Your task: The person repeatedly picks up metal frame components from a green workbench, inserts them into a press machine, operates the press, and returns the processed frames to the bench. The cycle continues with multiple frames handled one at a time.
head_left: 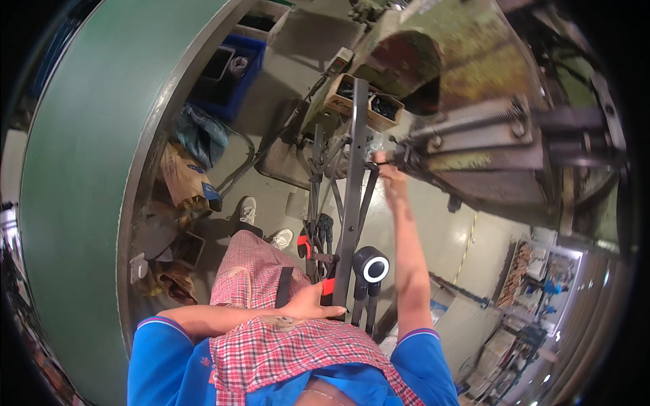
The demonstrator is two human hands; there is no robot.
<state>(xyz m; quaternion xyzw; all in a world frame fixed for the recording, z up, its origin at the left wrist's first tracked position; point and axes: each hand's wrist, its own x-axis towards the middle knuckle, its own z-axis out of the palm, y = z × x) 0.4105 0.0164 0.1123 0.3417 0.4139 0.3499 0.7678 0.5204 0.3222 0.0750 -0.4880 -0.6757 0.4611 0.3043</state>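
Observation:
A dark metal folding frame (351, 196) with long bars and thin struts stands tilted in front of my body. My left hand (313, 303) grips its near end, beside a red part (328, 286), with the thumb laid across the bar. Stretched far forward, my right hand (391, 174) is closed around a strut joint of the frame, close to the machine's tip; its fingertips are partly hidden. A black wheel-like part (372, 266) with a white ring sits to the right of the main bar. Another red part (302, 246) shows on the frame's left side.
A large worn green machine (467, 149) fills the upper right. Behind the frame is a carton (369, 108) of dark small parts. A green tabletop (88, 169) spans the left, with a blue crate (237, 78) and bags (183, 176) beside it. Shelving (514, 325) stands at lower right.

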